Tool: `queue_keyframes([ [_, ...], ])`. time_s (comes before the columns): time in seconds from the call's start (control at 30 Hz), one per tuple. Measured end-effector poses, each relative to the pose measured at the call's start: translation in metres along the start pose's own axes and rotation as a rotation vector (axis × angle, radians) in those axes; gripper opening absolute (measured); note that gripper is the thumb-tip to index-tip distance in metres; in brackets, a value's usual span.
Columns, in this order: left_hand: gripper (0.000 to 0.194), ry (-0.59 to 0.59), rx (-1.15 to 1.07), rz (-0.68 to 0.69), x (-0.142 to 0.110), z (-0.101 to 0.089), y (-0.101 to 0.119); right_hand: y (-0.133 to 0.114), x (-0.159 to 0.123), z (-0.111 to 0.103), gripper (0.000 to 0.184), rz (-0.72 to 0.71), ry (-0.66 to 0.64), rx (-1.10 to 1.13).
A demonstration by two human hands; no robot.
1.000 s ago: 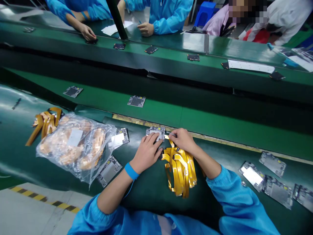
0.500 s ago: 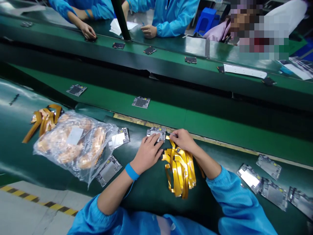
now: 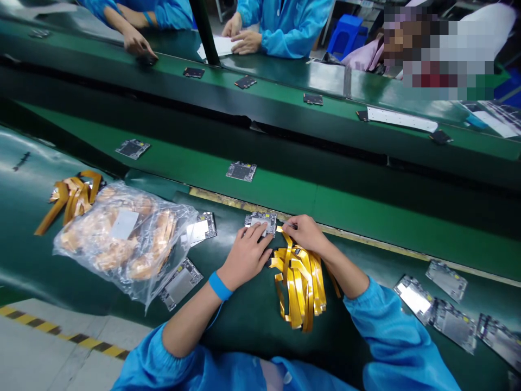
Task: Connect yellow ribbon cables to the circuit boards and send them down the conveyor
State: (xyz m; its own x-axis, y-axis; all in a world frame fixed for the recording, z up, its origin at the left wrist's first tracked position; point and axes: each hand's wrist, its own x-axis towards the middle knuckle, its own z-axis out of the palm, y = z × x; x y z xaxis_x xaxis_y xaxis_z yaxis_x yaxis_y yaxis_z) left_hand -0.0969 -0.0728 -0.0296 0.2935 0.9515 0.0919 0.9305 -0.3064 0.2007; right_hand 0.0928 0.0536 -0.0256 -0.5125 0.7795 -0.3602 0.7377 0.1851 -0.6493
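Note:
A circuit board (image 3: pixel 258 218) with a silver shield plate lies at the bench's far edge. My left hand (image 3: pixel 249 251) rests on it, fingers stretched out over its face and pressing it to the mat. To its right, my right hand (image 3: pixel 303 231) is closed in a pinch on the end of a gold flex cable (image 3: pixel 288 244) at the board's right edge; the fingertips hide part of the contact. Just below lies a bundle of gold flex cables (image 3: pixel 303 290). A blue wrist strap (image 3: pixel 220 286) circles my left wrist.
A clear plastic bag of flex cables (image 3: pixel 118 239) lies left, with loose cables (image 3: pixel 73 195) behind it. More boards (image 3: pixel 453 323) lie at right and beside the bag. Beyond the bench edge, a green conveyor (image 3: pixel 277 187) carries boards (image 3: pixel 241 171). Co-workers' hands (image 3: pixel 247 42) are across the line.
My two hands hold nearly the same place. Boards on the near conveyor have shifted slightly right, those on the far one slightly left. Across the line, a co-worker's hands have come together over white paper.

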Motion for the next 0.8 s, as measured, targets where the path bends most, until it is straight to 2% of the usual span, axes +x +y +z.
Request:
queue_keyframes([
  [0.43, 0.034, 0.05, 0.049, 0.021, -0.001, 0.006, 0.0, -0.012, 0.007, -0.008, 0.025, 0.018, -0.08, -0.128],
  [0.63, 0.037, 0.02, 0.075, 0.009, 0.001, 0.004, 0.002, -0.02, 0.005, -0.013, 0.023, 0.038, -0.095, -0.195],
  [0.8, 0.048, -0.042, 0.136, 0.01, 0.005, 0.002, 0.01, -0.026, 0.002, -0.012, 0.023, 0.062, -0.085, -0.244],
])
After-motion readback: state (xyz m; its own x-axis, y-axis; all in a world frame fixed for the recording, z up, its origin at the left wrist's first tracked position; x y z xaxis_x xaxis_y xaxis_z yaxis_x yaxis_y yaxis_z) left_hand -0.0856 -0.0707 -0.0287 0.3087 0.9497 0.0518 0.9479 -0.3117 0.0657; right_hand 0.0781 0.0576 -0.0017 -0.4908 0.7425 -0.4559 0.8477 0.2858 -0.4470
